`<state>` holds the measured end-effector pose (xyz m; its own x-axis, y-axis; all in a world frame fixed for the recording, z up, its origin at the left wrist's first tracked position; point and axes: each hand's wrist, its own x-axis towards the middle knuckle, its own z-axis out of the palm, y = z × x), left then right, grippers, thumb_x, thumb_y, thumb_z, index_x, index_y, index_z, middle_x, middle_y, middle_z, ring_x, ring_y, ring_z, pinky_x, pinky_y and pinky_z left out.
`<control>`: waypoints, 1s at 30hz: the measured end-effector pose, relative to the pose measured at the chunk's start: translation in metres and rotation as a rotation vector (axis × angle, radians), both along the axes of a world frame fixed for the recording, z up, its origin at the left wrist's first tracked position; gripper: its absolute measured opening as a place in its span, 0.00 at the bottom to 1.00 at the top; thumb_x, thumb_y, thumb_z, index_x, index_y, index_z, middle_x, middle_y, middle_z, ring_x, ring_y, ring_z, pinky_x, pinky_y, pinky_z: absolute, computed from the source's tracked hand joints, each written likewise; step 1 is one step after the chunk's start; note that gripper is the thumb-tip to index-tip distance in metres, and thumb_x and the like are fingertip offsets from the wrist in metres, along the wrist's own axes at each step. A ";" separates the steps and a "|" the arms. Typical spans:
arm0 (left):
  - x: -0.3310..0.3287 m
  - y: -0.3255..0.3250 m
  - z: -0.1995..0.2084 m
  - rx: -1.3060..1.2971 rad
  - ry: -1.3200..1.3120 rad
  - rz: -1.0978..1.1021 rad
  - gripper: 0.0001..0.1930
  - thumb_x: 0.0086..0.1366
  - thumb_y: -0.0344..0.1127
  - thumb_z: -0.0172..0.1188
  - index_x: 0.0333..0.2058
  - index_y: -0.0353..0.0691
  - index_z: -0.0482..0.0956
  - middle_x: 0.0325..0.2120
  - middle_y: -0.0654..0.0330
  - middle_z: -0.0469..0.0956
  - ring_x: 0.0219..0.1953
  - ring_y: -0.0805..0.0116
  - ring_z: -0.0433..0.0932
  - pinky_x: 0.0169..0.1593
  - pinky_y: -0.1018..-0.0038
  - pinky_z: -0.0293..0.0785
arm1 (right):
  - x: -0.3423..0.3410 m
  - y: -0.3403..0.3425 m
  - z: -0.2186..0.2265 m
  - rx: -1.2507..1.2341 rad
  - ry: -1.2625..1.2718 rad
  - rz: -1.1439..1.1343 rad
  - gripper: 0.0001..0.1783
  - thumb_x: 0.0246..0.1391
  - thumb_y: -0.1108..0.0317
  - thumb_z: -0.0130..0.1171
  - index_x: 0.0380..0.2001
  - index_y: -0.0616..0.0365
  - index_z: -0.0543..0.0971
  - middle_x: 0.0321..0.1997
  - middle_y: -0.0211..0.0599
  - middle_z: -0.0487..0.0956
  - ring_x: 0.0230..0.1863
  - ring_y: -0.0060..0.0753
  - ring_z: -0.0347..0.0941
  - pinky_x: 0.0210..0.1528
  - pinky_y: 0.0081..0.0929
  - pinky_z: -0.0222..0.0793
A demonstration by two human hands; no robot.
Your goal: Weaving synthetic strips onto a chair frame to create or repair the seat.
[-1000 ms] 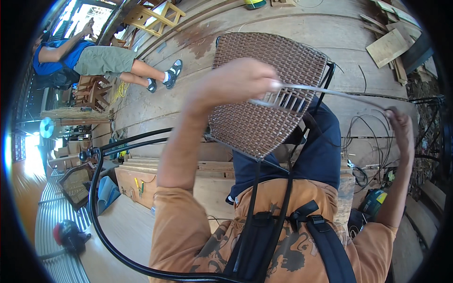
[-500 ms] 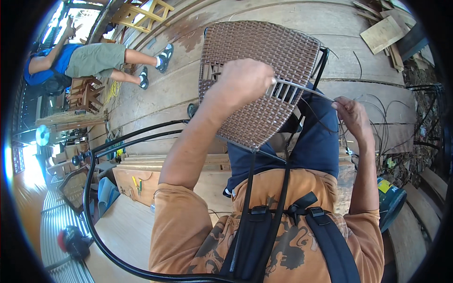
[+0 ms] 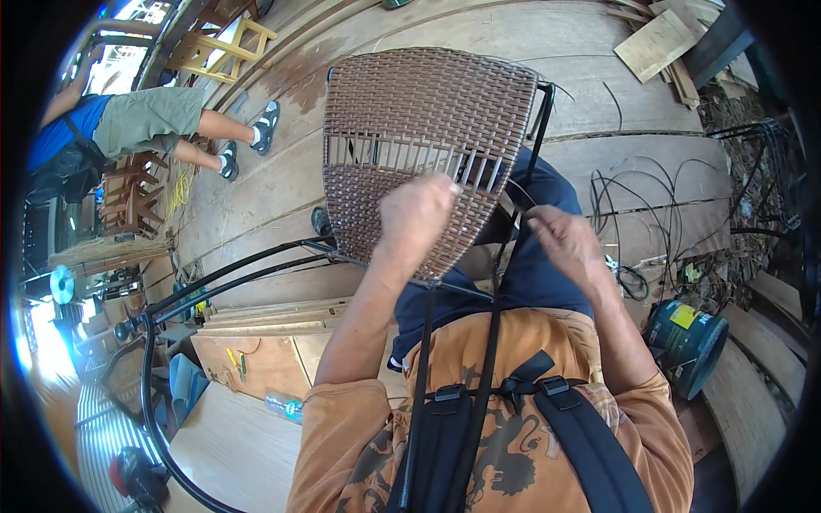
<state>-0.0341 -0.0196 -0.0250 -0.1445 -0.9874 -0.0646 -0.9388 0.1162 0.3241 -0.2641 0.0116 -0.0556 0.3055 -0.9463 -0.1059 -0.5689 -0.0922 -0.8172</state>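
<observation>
Brown flat-strand wicker forms a slightly curved woven panel (image 3: 428, 94), held in a frame of black metal tubing (image 3: 487, 355) in front of the person's lap, above navy trousers (image 3: 547, 278). Across the panel's middle runs a band without cross-weave, where upright strands stand apart with gaps between them. The left hand (image 3: 416, 218) lies over the near part of the weave, just below this band and right of centre; its fingers are curled inward, and blur at the tips means one cannot tell what they pinch. The right hand (image 3: 569, 244) is raised just beside the panel's right edge, fingers bent, with thumb and forefinger close together. A thin dark strand (image 3: 523, 195) extends from that edge towards these fingertips; whether it is gripped cannot be told. To the right, loose dark strands (image 3: 670, 209) loop over the plank floor (image 3: 564, 51), near a dark green cylindrical container (image 3: 687, 346) with a yellow label. At upper left stands another person (image 3: 150, 120) in grey-green shorts.
</observation>
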 end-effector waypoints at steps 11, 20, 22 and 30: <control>-0.028 -0.007 -0.050 -0.186 0.255 -0.112 0.12 0.54 0.27 0.53 0.39 0.41 0.76 0.34 0.56 0.71 0.36 0.57 0.74 0.38 0.64 0.73 | -0.015 0.002 0.018 0.336 -0.015 -0.218 0.15 0.49 0.68 0.45 0.38 0.61 0.75 0.29 0.55 0.75 0.35 0.54 0.73 0.39 0.37 0.68; -0.037 -0.017 -0.051 -0.115 0.120 -0.087 0.10 0.54 0.26 0.50 0.36 0.42 0.74 0.34 0.54 0.69 0.39 0.51 0.70 0.40 0.60 0.71 | -0.017 -0.005 -0.020 0.335 -0.110 -0.162 0.16 0.51 0.70 0.45 0.41 0.64 0.75 0.21 0.37 0.74 0.24 0.24 0.69 0.30 0.25 0.66; -0.030 -0.021 -0.052 -0.019 0.223 -0.122 0.10 0.54 0.25 0.49 0.36 0.42 0.74 0.35 0.53 0.70 0.40 0.51 0.71 0.41 0.60 0.70 | -0.016 -0.008 -0.037 0.389 -0.144 -0.167 0.15 0.51 0.69 0.46 0.41 0.61 0.75 0.20 0.43 0.71 0.24 0.28 0.70 0.32 0.26 0.66; -0.015 0.013 -0.058 -0.274 -0.130 -0.190 0.22 0.55 0.39 0.57 0.50 0.42 0.70 0.55 0.49 0.57 0.58 0.45 0.54 0.57 0.52 0.54 | -0.004 -0.015 -0.006 0.268 -0.166 -0.058 0.14 0.52 0.71 0.47 0.41 0.62 0.75 0.26 0.44 0.75 0.28 0.32 0.71 0.36 0.27 0.66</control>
<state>-0.0492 -0.0071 -0.0831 -0.3353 -0.9269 0.1687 -0.9235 0.3588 0.1359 -0.2677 -0.0036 -0.0616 0.2857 -0.9078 -0.3071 -0.4239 0.1677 -0.8900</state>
